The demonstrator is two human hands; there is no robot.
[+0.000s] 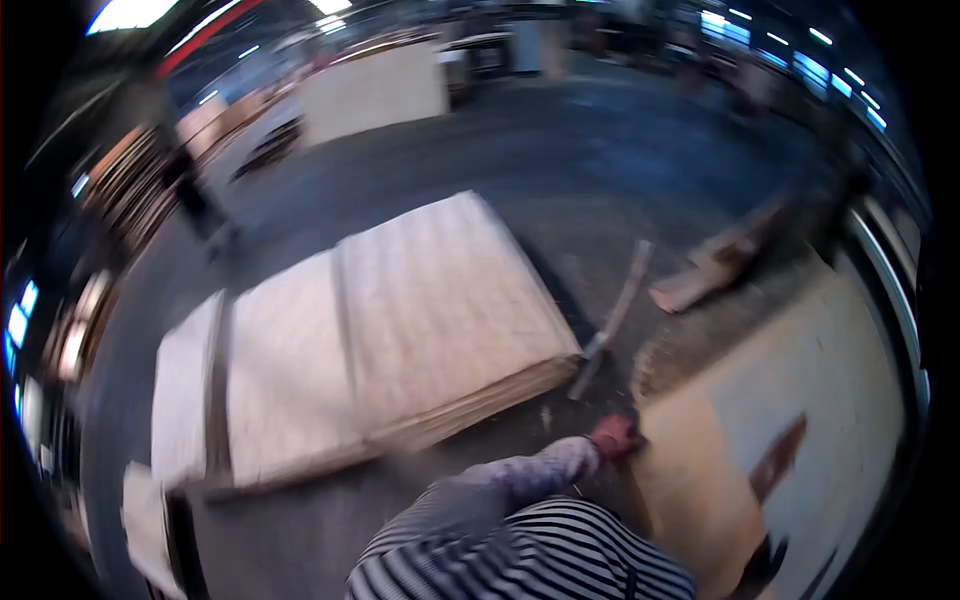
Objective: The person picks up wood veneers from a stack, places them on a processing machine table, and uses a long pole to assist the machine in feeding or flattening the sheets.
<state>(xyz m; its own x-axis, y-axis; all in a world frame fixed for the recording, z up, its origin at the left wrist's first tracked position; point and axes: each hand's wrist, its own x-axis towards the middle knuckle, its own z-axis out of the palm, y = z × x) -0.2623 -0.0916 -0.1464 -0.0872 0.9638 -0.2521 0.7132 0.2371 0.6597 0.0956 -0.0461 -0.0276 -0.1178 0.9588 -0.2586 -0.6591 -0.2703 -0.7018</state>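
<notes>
The person's left hand [615, 437], reddish pink and blurred, is at the left edge of a tan wood sheet [695, 470] on the right side of the view. Its fingers look bent in, but blur hides whether they grip the edge. A dark shape [765, 565] by the sheet's near end may be the right hand; whether its fingers are open or closed cannot be told.

The tan sheet is thin, smooth and warm yellow-brown, with an uneven right edge. It overlaps a paler, greyish-cream sheet [835, 360], which carries a long, pointed, dark brown patch [778, 460] just beside that edge. The person wears a black-and-white striped top [590, 545].

To the left, on the dark floor [640, 135], lies a low stack [450, 290] of pale wood sheets, split into 3 sections by 2 dark gaps, with layers showing along its near side. A narrow wood strip [622, 310] lies between the stack and a rough piece of wood [690, 288]. Farther back stands a large cream board [375, 92].
</notes>
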